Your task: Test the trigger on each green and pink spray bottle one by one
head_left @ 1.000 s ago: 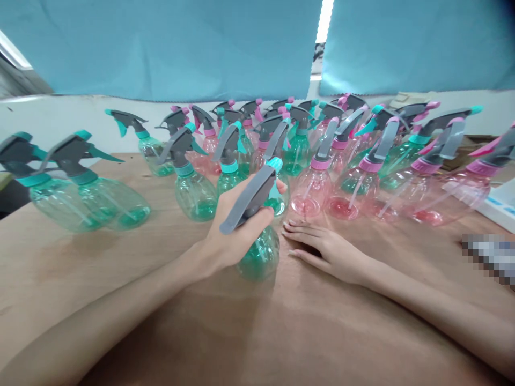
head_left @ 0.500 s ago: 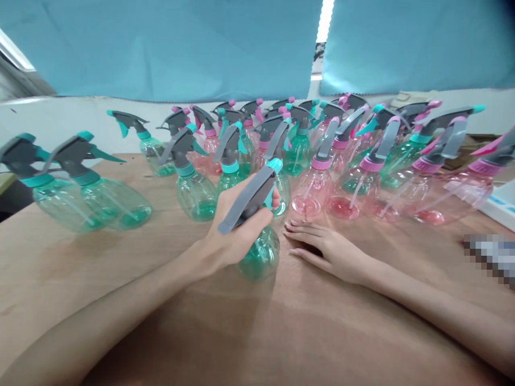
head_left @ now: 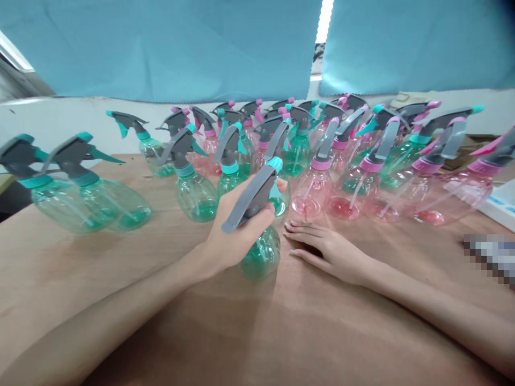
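Note:
My left hand (head_left: 235, 230) is wrapped round the neck of a green spray bottle (head_left: 261, 256). Its grey spray head with a turquoise nozzle slants up and away from me, and one fingertip shows beyond the turquoise trigger. The hand hides most of the bottle's neck. The clear green body seems to stand on the wooden table (head_left: 193, 332). To its right, my right hand (head_left: 332, 249) lies on the tabletop with fingers stretched out and holds nothing. Just beyond those fingertips stands a pink spray bottle (head_left: 311, 187).
Two green spray bottles (head_left: 115, 201) stand at the left. Several more green and pink ones crowd the back and right. A blurred-out object (head_left: 493, 257) lies at the right edge. Behind the table hangs a blue curtain (head_left: 181, 48).
The fingertip of my left hand has moved outward and up, and the trigger shows more. The spray head has shifted very slightly. My right hand has stayed where it was.

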A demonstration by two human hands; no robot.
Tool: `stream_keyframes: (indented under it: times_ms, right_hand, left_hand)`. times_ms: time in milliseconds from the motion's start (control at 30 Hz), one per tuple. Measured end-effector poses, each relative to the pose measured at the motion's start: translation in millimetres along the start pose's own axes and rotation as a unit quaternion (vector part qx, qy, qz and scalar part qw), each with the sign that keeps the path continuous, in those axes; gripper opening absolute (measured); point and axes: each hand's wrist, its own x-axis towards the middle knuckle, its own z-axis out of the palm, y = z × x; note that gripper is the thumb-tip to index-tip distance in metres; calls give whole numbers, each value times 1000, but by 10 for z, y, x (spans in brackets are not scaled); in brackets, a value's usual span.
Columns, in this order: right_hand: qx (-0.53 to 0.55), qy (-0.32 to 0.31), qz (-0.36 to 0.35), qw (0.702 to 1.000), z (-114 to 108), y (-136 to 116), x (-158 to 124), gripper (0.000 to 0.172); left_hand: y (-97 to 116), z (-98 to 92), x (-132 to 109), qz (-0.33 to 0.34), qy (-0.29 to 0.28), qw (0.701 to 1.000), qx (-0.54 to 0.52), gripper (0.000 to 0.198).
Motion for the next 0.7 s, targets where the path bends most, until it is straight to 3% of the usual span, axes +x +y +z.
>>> stream_keyframes:
  times_ms: [700]
  right_hand:
    - [3,10,-4,1000,-6,-10,-2,40]
  left_hand:
    - [-1,1,-4,1,-1,1000,4,27]
